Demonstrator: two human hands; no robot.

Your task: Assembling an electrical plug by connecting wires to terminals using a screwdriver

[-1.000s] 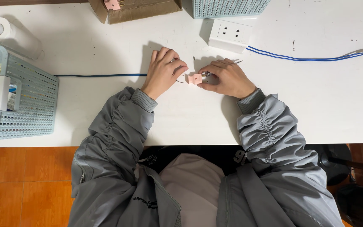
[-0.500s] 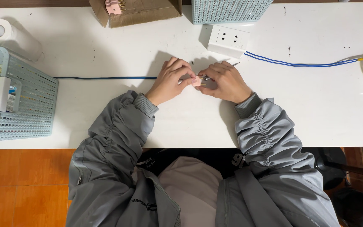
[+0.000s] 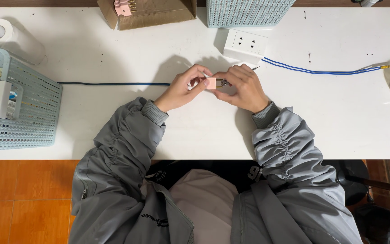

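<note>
Both hands have closed in together over the white table (image 3: 113, 54), pinching a small pink block (image 3: 211, 83) between them. Left hand (image 3: 182, 88) grips its near side, right hand (image 3: 242, 86) its metal end, just below a white power socket (image 3: 245, 44) and blue cable (image 3: 321, 70).

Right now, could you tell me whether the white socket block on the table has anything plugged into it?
Nothing is plugged in. The white socket block lies flat on the table, and both outlets on its face show open holes.
</note>
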